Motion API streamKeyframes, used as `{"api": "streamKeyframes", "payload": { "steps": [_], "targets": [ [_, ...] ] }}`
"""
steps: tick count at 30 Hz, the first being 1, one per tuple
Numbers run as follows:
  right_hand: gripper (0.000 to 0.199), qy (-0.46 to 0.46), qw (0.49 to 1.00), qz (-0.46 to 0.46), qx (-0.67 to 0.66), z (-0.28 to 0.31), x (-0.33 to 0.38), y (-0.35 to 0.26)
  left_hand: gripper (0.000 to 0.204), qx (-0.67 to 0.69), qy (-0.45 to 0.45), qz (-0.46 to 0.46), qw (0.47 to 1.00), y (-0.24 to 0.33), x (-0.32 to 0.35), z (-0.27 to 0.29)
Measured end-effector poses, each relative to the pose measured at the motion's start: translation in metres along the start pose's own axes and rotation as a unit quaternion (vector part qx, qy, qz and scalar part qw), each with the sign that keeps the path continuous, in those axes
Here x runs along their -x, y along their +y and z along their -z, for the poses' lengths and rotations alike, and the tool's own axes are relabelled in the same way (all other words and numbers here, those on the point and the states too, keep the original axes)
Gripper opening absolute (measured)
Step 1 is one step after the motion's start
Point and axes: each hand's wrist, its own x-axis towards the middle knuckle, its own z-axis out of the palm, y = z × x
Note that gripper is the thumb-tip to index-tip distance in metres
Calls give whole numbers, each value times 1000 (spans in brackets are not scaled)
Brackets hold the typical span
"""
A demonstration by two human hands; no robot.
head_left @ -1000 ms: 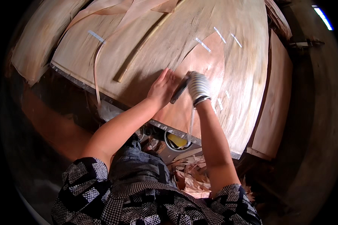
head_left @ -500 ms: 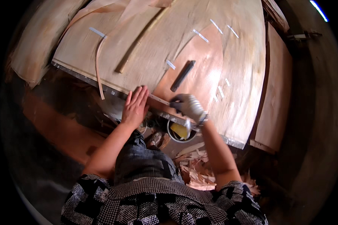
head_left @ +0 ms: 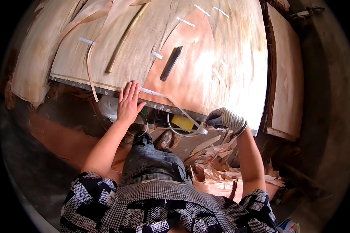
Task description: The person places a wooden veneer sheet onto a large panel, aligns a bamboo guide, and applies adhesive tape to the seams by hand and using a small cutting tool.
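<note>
My bare left hand point(head_left: 128, 101) lies flat, palm down, on the near edge of a large veneer sheet point(head_left: 206, 73), pressing one end of a thin white tape strip point(head_left: 171, 101). The strip runs right and off the table edge to my gloved right hand point(head_left: 223, 118), which pinches its other end just below the edge. A dark flat tool point(head_left: 171, 64) lies loose on the reddish veneer patch beyond my hands.
A long thin stick point(head_left: 124, 39) and a curled veneer sliver point(head_left: 90, 73) lie on the sheet's left part, near short white tape pieces point(head_left: 186, 21). A bucket with something yellow point(head_left: 182, 123) stands under the edge. Veneer scraps point(head_left: 217, 171) pile by my right leg; stacked sheets point(head_left: 286, 77) sit to the right.
My right hand let go of the dark tool, which now lies on the veneer. Both hands came down to the near edge, and the right hand moved right, drawing out the white strip.
</note>
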Motion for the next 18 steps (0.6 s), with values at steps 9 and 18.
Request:
{"api": "streamKeyframes", "payload": {
  "steps": [9, 18],
  "targets": [
    [20, 393, 828, 242, 320, -82, -53, -23, 65, 11, 22, 4, 1000, -4, 2, 1],
    [23, 337, 861, 141, 354, -105, -73, -40, 64, -1, -7, -43, 999, 14, 3, -3]
  ]
}}
